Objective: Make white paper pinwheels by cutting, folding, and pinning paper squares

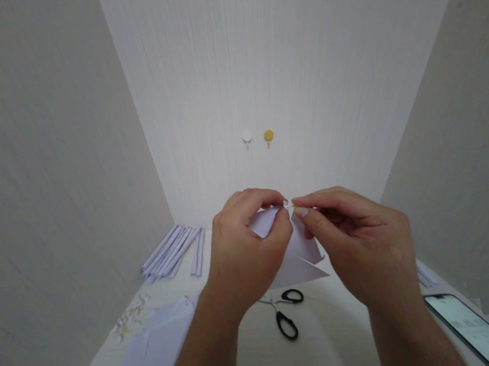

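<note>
My left hand (253, 240) pinches a pale sheet of paper (301, 263) between thumb and forefinger. The sheet has slits cut into it, and part of it curls over inside the grip. Close beside, my right hand (356, 230) is closed with thumb and forefinger on a thin pale stick (291, 205), whose tip meets the paper at the left fingertips. Whether the tip goes through the paper, I cannot tell. Below the hands, scissors (287, 324) with black handles lie on the table, their blades partly hidden by my left arm.
Rolled paper tubes (172, 251) are piled at the back left. Several small white and yellowish pieces (131, 318) lie in front of them, near flat paper sheets (144, 353). A phone (466, 327) rests at the right. Two hooks (268, 136) are on the back wall (218, 76).
</note>
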`<state>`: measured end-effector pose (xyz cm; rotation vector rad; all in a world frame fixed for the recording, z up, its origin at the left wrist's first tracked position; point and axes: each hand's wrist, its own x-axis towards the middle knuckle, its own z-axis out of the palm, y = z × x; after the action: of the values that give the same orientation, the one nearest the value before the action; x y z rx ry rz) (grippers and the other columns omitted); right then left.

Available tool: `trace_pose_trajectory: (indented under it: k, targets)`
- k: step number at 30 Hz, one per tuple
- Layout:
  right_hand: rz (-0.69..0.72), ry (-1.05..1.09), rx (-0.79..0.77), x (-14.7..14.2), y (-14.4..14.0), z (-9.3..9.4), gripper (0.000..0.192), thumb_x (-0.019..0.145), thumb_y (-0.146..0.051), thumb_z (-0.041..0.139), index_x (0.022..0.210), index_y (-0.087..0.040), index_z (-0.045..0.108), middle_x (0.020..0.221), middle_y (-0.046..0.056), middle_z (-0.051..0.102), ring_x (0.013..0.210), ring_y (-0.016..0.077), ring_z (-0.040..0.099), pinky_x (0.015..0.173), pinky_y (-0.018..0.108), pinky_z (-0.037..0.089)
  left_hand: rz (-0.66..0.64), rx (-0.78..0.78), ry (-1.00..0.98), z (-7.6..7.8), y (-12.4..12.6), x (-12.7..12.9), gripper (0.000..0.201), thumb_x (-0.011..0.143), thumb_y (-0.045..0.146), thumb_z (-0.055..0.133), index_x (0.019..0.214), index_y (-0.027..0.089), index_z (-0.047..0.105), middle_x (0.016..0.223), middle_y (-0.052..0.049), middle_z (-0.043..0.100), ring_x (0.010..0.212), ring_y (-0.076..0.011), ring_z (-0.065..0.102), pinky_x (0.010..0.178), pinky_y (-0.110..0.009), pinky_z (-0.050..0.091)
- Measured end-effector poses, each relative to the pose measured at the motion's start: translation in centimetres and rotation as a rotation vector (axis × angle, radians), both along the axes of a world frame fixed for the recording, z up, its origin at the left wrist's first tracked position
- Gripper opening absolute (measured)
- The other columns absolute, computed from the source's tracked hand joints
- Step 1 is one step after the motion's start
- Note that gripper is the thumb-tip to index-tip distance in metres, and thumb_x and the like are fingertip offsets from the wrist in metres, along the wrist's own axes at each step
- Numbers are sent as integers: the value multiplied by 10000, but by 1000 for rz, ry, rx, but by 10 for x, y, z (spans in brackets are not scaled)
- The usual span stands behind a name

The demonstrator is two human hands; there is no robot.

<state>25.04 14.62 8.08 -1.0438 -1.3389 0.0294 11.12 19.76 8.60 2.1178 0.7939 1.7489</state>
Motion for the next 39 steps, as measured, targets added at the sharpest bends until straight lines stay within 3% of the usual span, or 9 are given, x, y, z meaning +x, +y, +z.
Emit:
trace_pose_trajectory:
  k: [5,11,23,36,39]
  targets:
    - [38,-25,12,1,0,2,163,873,-127,738,882,-269,819,891,10,768,831,171,704,686,288,569,-25,50,20,1,0,0,144,824,89,669,854,218,726,912,-5,756,918,-187,687,879,-339,532]
    - [46,140,-41,1,3,0,60,814,-206,821,824,-236,770,763,-13,743,663,134,664,583,237,528,-54,85,61,2,1,0,138,831,82,692,850,216,723,917,-17,746,945,-193,671,902,-354,516]
    - [63,114,-112,5,3,1,72,799,-156,758,810,-225,778,745,-10,740,627,127,639,518,214,474,-64,87,106,2,1,-3,137,853,85,665,859,219,695,928,-19,725,950,-198,654,897,-368,502]
    - [206,142,-166,15,9,-4,30,827,-219,771,850,-239,770,829,6,745,704,151,642,606,271,498,-120,97,148,-2,5,-4,81,919,137,656,903,211,685,949,-22,705,974,-185,633,905,-343,478]
    - [174,62,-220,19,11,-2,41,852,-234,742,892,-237,745,823,2,722,695,154,627,646,301,501,-99,89,173,-2,9,-5,86,923,131,647,900,206,683,950,-26,703,974,-186,625,900,-345,472]
